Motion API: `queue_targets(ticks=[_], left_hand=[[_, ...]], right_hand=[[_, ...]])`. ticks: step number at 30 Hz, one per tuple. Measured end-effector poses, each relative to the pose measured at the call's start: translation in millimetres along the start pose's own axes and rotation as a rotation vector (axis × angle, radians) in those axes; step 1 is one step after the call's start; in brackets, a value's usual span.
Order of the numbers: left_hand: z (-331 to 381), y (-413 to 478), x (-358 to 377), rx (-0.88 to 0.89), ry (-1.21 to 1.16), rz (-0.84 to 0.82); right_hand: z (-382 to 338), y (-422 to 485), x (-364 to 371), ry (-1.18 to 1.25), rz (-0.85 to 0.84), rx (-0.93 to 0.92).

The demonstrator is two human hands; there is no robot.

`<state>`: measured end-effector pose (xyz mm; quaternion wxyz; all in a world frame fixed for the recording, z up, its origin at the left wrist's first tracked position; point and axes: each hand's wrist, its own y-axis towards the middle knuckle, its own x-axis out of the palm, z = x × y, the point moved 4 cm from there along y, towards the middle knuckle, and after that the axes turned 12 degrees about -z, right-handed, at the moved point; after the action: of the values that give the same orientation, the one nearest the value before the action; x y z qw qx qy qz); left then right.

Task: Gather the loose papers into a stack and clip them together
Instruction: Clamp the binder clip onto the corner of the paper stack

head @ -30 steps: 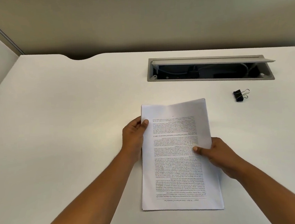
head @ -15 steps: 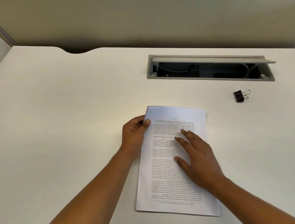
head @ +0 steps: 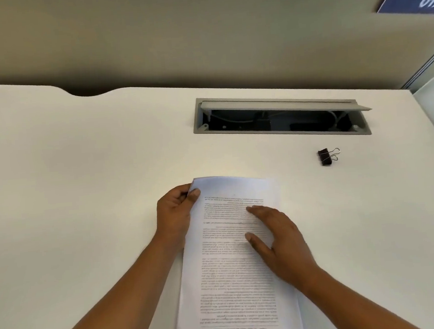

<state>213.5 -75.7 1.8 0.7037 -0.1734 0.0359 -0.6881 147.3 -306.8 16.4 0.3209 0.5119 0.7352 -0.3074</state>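
A stack of printed white papers [head: 232, 274] lies flat on the white desk [head: 82, 188], its text upside down to me. My left hand [head: 174, 215] grips the stack's far left corner, thumb on top. My right hand [head: 279, 242] rests palm down on the sheets with fingers spread, holding nothing. A black binder clip [head: 327, 156] with silver wire handles sits on the desk beyond the stack's far right corner, apart from both hands.
An open grey cable tray [head: 279, 116] with a raised lid is set into the desk behind the papers. A beige partition [head: 174, 37] bounds the far edge; a blue number sign [head: 416, 2] hangs at top right.
The stack went from held up by both hands to lying flat on the desk. My right hand let go of the right edge and now rests flat on the page.
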Motion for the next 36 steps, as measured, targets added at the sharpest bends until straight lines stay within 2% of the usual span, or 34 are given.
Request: queue_targets(ticks=[3,8,11,17,23,29,36], left_hand=[[-1.7,0.0,0.3,0.002,-0.032,0.000],[-3.0,-4.6,1.9,0.002,-0.104,0.022],[-6.4,-7.3,0.8,0.002,-0.113,0.022],[-7.1,-4.4,1.2,0.021,-0.103,0.031],[-6.7,-5.5,2.6,0.013,-0.121,0.038],[-5.3,-4.0,2.7,0.014,-0.109,0.032],[-6.7,-4.8,1.4,0.017,-0.118,0.030]], right_hand=[[28.8,25.2,-49.6,0.251,0.250,0.184],[101.2,58.6,-109.3,0.486,0.616,0.545],[129.3,66.9,-123.4,0.599,0.683,0.695],[142.3,82.6,-136.5,0.681,0.604,0.812],[139.4,87.1,-146.8,0.692,0.552,0.781],[73.0,90.2,-146.9,0.871,0.312,0.501],[3.7,90.9,-116.2,0.767,-0.010,0.234]])
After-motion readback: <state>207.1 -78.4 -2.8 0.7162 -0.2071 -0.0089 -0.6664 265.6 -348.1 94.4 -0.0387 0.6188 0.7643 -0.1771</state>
